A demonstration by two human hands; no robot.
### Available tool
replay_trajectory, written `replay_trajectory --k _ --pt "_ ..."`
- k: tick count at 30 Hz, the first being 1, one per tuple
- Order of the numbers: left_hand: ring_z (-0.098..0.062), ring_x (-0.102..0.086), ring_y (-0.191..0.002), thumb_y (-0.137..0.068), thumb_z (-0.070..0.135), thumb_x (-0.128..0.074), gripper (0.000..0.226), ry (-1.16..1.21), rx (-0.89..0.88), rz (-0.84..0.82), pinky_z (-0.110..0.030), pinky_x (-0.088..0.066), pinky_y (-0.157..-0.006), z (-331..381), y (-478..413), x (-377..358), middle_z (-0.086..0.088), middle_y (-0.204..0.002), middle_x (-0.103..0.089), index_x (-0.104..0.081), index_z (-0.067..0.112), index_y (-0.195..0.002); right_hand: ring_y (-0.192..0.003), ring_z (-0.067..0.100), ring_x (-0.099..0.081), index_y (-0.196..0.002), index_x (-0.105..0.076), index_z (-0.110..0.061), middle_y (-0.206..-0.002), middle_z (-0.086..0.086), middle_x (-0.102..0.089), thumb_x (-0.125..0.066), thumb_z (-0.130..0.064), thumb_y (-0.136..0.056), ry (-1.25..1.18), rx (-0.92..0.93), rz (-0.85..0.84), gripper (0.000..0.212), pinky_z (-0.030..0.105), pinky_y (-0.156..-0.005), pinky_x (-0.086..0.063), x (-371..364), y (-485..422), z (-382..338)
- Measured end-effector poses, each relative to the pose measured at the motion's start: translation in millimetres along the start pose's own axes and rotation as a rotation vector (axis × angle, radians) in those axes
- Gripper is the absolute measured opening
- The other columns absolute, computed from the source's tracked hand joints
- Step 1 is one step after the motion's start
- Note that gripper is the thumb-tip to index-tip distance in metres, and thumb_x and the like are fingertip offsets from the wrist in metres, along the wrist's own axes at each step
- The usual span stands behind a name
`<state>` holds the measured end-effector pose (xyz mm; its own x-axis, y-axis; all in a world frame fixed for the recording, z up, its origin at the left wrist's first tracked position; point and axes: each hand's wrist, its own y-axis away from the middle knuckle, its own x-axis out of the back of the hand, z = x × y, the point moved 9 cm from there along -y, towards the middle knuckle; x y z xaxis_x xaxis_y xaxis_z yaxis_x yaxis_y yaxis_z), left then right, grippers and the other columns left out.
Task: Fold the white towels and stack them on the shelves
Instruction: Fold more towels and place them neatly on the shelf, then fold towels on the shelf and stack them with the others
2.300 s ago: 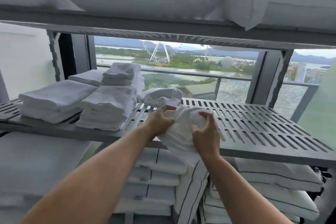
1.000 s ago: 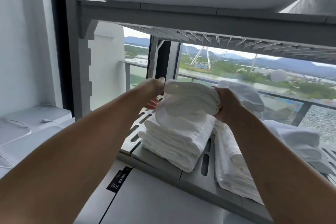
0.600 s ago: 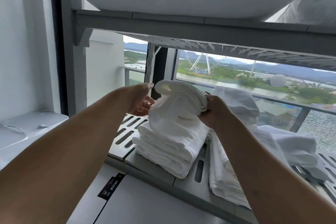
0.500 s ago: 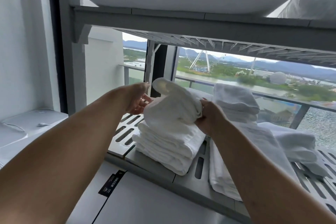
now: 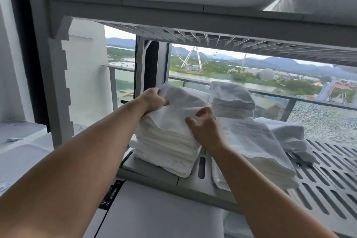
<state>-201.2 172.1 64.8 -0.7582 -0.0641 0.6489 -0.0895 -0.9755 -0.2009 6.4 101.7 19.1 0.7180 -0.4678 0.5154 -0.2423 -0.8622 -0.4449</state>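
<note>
The grey shelf (image 5: 328, 189) holds a pile (image 5: 166, 150) of white towels at its left end, and the top towel (image 5: 179, 110) lies on that pile. It looks soft, light and floppy, so I think it is best held by its edges. The left hand (image 5: 152, 99) pinches its far corner, and the right hand (image 5: 204, 127) bends over its near side, but I cannot tell if it grips.

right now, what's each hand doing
Left hand: grips the top towel by its far corner.
Right hand: on that towel; grip cannot be told.
</note>
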Motion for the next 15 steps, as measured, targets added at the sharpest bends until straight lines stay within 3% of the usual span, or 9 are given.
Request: replay_trajectory --k 3,6,9,11,13,15 --pt "-0.028 -0.06 -0.106 -0.088 0.029 -0.068 0.049 -0.029 -0.101 0.086 -0.032 -0.046 -0.088 12 -8 4 -0.012 -0.122 -0.064 -0.058 0.012 -0.132 -0.08 0.016 -0.055 -0.098 -0.043 -0.033 -0.087 -0.012 -0.056 -0.063 -0.049 -0.081 -0.012 0.011 0.104 0.03 0.03 -0.069 -0.036 8 2 -4" --pt "-0.03 -0.056 -0.117 -0.089 0.041 -0.068 0.064 -0.253 -0.044 0.018 -0.037 -0.045 -0.094 0 -20 -10 -0.014 -0.132 -0.059 -0.046 0.009 -0.141 -0.085 0.016 -0.053 -0.102 -0.052 -0.028 -0.091 -0.007 -0.058 -0.06 -0.049 -0.086 0.057 -0.086 0.043 0.027 0.029 -0.072 -0.034 -1 0 4" --pt "-0.032 -0.052 -0.126 -0.086 0.051 -0.07 0.086 -0.371 -0.01 -0.048 -0.042 -0.044 -0.103 -13 -28 -17 -0.014 -0.143 -0.052 -0.031 0.014 -0.153 -0.086 0.016 -0.058 -0.098 -0.063 -0.024 -0.089 -0.007 -0.065 -0.057 -0.051 -0.09 0.107 -0.099 -0.004 0.028 0.03 -0.075 -0.041 -1 1 7" --pt "-0.034 -0.053 -0.127 -0.083 0.057 -0.071 0.096 -0.488 -0.042 -0.003 -0.044 -0.047 -0.102 -9 -29 -9 -0.014 -0.145 -0.052 -0.02 0.023 -0.158 -0.08 0.018 -0.063 -0.084 -0.067 -0.023 -0.08 -0.005 -0.069 -0.053 -0.05 -0.093 0.101 -0.053 -0.021 0.031 0.032 -0.069 -0.046 6 -1 2" --pt "-0.032 -0.057 -0.12 -0.079 0.06 -0.071 0.091 -0.685 -0.079 0.081 -0.042 -0.052 -0.092 8 -25 1 -0.011 -0.139 -0.056 -0.028 0.032 -0.154 -0.065 0.018 -0.059 -0.064 -0.059 -0.019 -0.061 -0.006 -0.062 -0.05 -0.047 -0.095 0.129 0.007 -0.011 0.043 0.029 -0.055 -0.037 20 -3 -5" --pt "-0.028 -0.06 -0.11 -0.079 0.053 -0.073 0.066 -0.814 -0.153 0.18 -0.037 -0.051 -0.081 40 -18 3 -0.006 -0.129 -0.059 -0.052 0.033 -0.138 -0.062 0.018 -0.056 -0.062 -0.059 -0.013 -0.058 -0.004 -0.06 -0.051 -0.046 -0.095 0.181 0.045 0.038 0.047 0.028 -0.051 -0.033 41 -6 -9"
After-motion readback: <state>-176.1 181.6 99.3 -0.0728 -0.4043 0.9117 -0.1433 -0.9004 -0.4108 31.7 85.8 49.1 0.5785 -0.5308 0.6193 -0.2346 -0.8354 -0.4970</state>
